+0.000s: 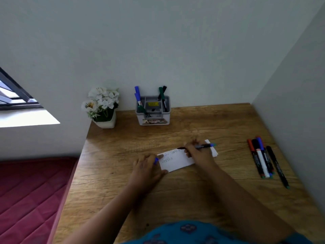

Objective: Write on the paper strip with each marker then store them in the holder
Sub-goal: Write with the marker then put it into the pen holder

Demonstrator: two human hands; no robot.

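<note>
A white paper strip [177, 162] with handwriting lies mid-table. My right hand [198, 152] grips a blue-ended marker [202, 146], its tip on the strip's upper edge. My left hand [149, 166] rests on the strip's left end and holds a blue cap [156, 160] between its fingers. A grey holder [152, 110] stands at the back by the wall, with blue markers [137, 95] on its left side and a green and a black one [162, 96] on its right. Several more markers [263, 159] lie at the table's right.
A white pot of white flowers [102, 107] stands at the back left corner of the wooden table [175, 191]. Walls close the back and right sides. A red mattress [31, 194] lies below the table's left edge.
</note>
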